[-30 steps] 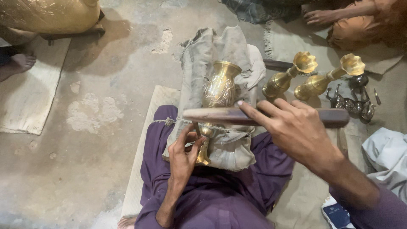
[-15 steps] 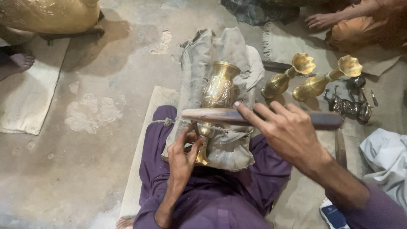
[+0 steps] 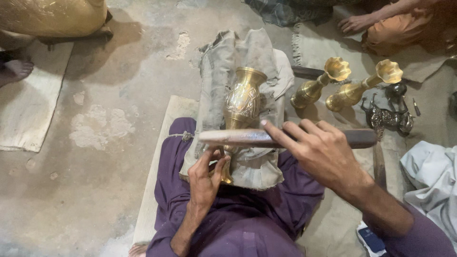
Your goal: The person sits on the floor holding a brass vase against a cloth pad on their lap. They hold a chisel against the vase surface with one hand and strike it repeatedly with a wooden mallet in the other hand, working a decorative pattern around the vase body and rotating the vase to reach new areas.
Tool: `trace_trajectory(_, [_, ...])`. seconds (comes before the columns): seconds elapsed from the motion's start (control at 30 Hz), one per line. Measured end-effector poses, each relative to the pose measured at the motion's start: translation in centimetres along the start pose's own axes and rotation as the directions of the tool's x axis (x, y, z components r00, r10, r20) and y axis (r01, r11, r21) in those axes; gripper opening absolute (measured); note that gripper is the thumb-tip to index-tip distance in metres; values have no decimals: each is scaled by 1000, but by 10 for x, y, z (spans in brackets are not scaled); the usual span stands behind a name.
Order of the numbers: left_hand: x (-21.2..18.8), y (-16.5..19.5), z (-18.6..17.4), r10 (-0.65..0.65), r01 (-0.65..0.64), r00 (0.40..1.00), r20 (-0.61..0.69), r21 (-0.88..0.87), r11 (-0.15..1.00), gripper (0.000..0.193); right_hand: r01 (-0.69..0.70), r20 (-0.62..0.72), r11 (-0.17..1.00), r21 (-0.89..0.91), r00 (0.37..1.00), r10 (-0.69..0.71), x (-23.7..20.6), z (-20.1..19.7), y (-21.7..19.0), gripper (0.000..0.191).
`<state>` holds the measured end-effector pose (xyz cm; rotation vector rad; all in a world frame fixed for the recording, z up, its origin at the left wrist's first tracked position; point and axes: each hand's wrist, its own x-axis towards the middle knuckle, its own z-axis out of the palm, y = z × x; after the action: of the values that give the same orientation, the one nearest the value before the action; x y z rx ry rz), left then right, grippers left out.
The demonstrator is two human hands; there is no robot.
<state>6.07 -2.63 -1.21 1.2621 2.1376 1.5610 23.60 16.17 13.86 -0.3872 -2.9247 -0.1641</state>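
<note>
A brass vase [image 3: 243, 97] lies on a grey cloth pad [image 3: 223, 62] spread over my purple-clad lap. My left hand [image 3: 205, 180] grips the vase's base near my knee. My right hand [image 3: 320, 153] holds a long wooden stick [image 3: 238, 137] level across the vase's lower part, forefinger stretched along it. The foot of the vase is partly hidden behind the stick and my left fingers.
Two flared brass vases [image 3: 318, 83] [image 3: 362, 85] lie to the right beside dark metal pieces [image 3: 389, 116]. A white cloth [image 3: 431, 178] is at far right. Another person's hand [image 3: 356, 21] rests at top right, and a bare foot [image 3: 16, 69] at the left. A large brass vessel [image 3: 52, 16] stands top left.
My right hand and the stick have shifted slightly; the left hand keeps its grip on the vase's base.
</note>
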Motion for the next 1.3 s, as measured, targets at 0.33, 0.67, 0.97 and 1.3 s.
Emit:
trace_trajectory(0.33, [1,3,-2,-75,75,997,0,-44,996,45,-67,-74,992,105,994,75,-3,4,-6,72])
trace_trajectory(0.67, [-5,-3,0,7,-7,1000,5,40,999,44,-109,-106,914,390,981,162,-15,8,-7,74])
trace_trajectory(0.97, [-7,-5,4,42,-42,999,2,90,995,40,-30,6,1000,-1,1000,30,-28,27,1,67])
trace_trajectory(1.3, [-8,-5,0,86,-86,996,4,57,995,43,-93,-133,996,3,987,93,-36,22,-3,71])
